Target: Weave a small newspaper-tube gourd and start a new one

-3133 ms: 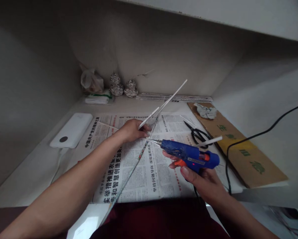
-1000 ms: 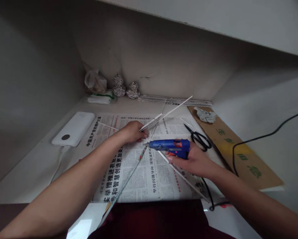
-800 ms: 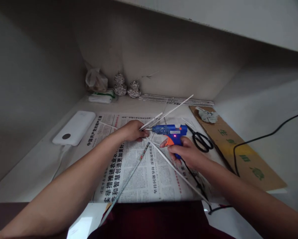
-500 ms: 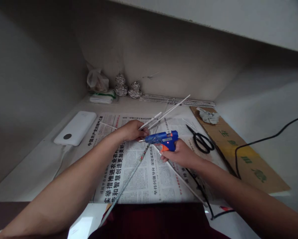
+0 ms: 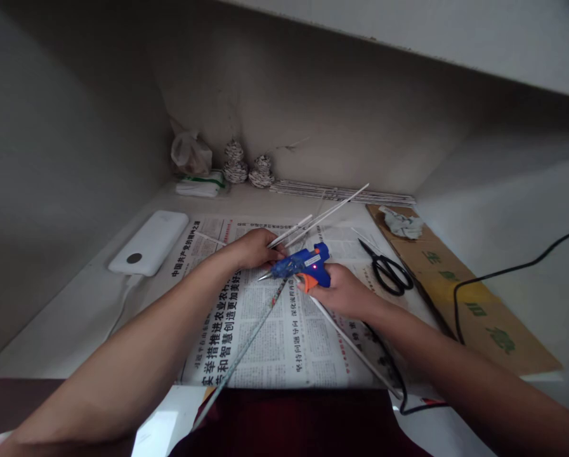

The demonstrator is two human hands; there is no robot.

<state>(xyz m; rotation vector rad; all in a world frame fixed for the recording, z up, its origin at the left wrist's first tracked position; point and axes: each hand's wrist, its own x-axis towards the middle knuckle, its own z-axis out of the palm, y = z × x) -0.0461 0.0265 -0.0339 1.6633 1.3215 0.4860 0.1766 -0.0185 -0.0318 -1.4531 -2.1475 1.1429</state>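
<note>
In the head view my right hand [image 5: 339,289] is wrapped round the handle of a blue glue gun [image 5: 303,263] with an orange trigger and a small red light. Its metal nozzle points left and slightly down, just below my left hand [image 5: 260,249]. My left hand is closed on thin paper sticks [image 5: 329,216], whose white ends reach up and to the right. Another white stick [image 5: 351,343] runs from under the gun toward the front edge. A greenish patterned stick [image 5: 239,358] slants down to the front left. The gun hides where the sticks meet.
Newspaper [image 5: 274,343] covers the tabletop. Black scissors [image 5: 392,276] lie right of my hands beside cardboard [image 5: 484,304] bearing crumpled paper [image 5: 401,223]. A white power bank [image 5: 150,244] is at left. Woven gourd shapes [image 5: 235,164] and a stick bundle [image 5: 341,192] sit at the back.
The glue gun has shifted slightly left and tilted, so its nozzle now points lower and left of where it was. My left hand keeps its hold on the sticks.
</note>
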